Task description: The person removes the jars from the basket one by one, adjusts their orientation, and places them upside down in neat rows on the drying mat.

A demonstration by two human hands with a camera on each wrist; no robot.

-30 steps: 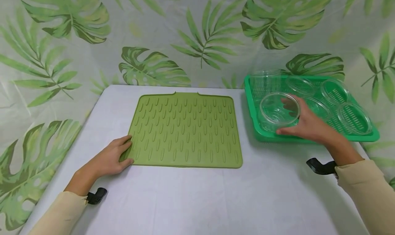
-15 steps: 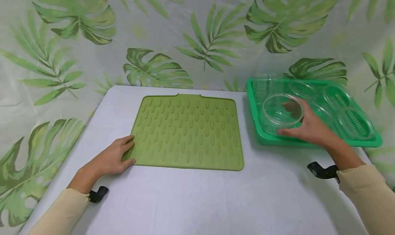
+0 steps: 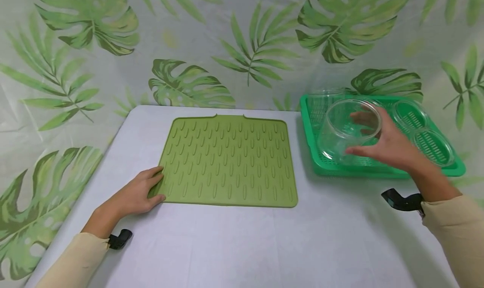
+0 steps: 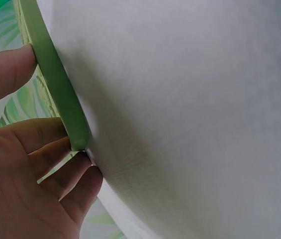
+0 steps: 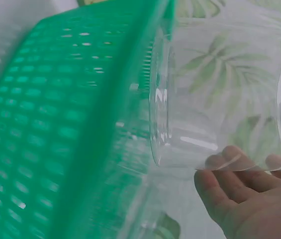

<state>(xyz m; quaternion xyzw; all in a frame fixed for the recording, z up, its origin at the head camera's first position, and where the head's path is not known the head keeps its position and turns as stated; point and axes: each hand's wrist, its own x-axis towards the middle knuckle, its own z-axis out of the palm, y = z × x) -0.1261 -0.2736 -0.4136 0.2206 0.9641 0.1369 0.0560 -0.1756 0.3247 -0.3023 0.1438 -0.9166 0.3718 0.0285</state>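
Observation:
In the head view my right hand (image 3: 389, 143) grips a clear, wide-mouthed jar (image 3: 334, 130) by its side, thumb in front and fingers behind. The jar is tilted above the left part of a green perforated basket (image 3: 315, 164). The right wrist view shows the jar (image 5: 215, 99) raised past the basket's rim (image 5: 105, 99), fingers against its wall. My left hand (image 3: 138, 193) touches the near-left corner of a flat olive-green ridged mat (image 3: 230, 162). In the left wrist view, thumb and fingertips rest along the mat's edge (image 4: 60, 94).
Several more clear round containers, among them one at the front right (image 3: 432, 147), stand in the basket at the table's back right. The white-covered table (image 3: 242, 246) ends against a leaf-patterned cloth (image 3: 257, 44). The mat lies left of the basket.
My right hand has lifted the clear jar upward and slightly right, tilting it above the basket. The left hand keeps its place at the mat's corner.

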